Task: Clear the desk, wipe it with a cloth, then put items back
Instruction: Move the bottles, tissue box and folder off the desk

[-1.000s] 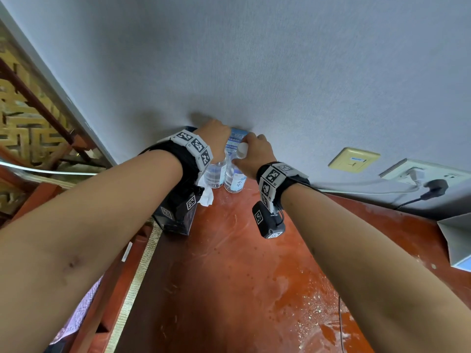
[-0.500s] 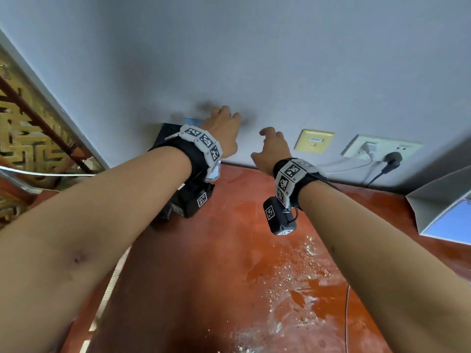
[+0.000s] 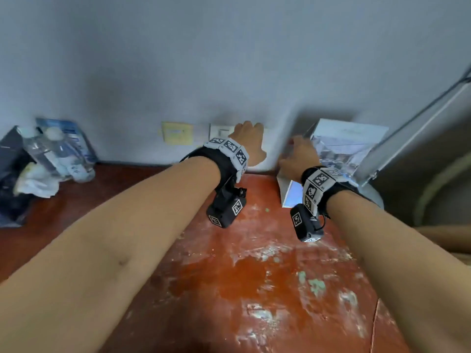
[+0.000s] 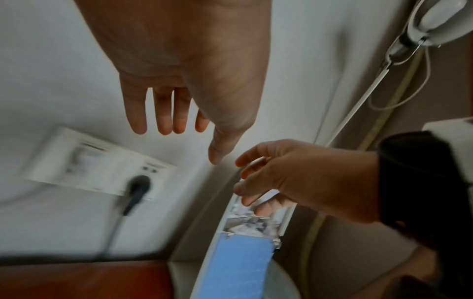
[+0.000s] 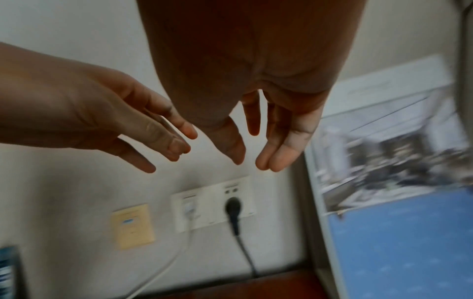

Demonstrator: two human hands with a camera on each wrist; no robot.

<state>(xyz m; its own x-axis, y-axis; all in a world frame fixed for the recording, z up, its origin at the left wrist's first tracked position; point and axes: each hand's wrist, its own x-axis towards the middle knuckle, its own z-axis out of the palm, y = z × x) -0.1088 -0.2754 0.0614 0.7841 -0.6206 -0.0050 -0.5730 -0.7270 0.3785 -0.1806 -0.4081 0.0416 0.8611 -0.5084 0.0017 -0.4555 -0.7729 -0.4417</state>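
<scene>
The red-brown desk point(image 3: 254, 281) is scuffed with white marks. At its back left stand clear water bottles point(image 3: 58, 154), a black tissue box point(image 3: 11, 171) and a blue-white packet point(image 3: 63, 128). A white carton with a photo and a blue lower part point(image 3: 349, 149) point(image 4: 243, 263) point(image 5: 396, 232) leans in the back right corner. My left hand point(image 3: 248, 140) point(image 4: 189, 141) hovers by the wall socket, fingers straight, holding nothing. My right hand point(image 3: 298, 159) point(image 5: 256, 159) is at the carton's left top edge, fingers loosely spread; whether they touch it I cannot tell.
On the wall are a yellow plate point(image 3: 177, 133) and a white socket point(image 5: 212, 206) with a black plug point(image 5: 232, 204) and cables running down. A metal lamp arm point(image 3: 413, 133) slants up at the right. A thin cable point(image 3: 374, 324) crosses the desk's front right.
Both hands let go of the water bottles at the back left and moved right along the wall to the carton. The view has swung right with them.
</scene>
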